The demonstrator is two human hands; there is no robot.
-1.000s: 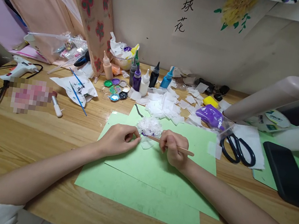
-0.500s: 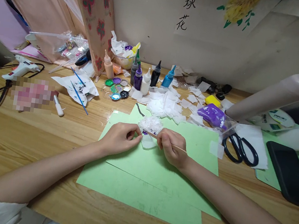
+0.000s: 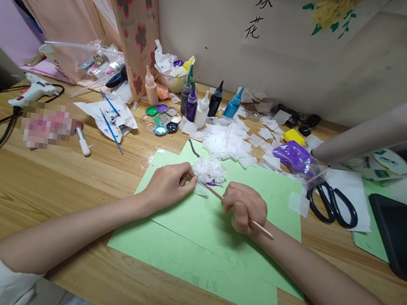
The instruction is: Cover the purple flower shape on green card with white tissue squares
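My left hand (image 3: 170, 184) rests on the green paper sheets (image 3: 213, 240) with its fingertips pinched at the left edge of a fluffy clump of white tissue pieces (image 3: 209, 169). My right hand (image 3: 245, 207) is closed round a thin wooden stick (image 3: 259, 227), whose tip points up-left under the clump. A small white tissue square (image 3: 201, 189) lies between the two hands, just below the clump.
A pile of white tissue squares (image 3: 230, 143) lies behind the clump. Paint bottles (image 3: 202, 106) and small paint pots (image 3: 160, 118) stand further back. Black scissors (image 3: 331, 205), a purple bag (image 3: 292, 155) and a dark tablet (image 3: 399, 238) are at the right; a glue gun (image 3: 33, 89) and brushes (image 3: 110, 123) at the left.
My right hand has slid down and to the right, drawing the stick back so more of it sticks out behind the hand. My left hand has stayed pinched at the clump.
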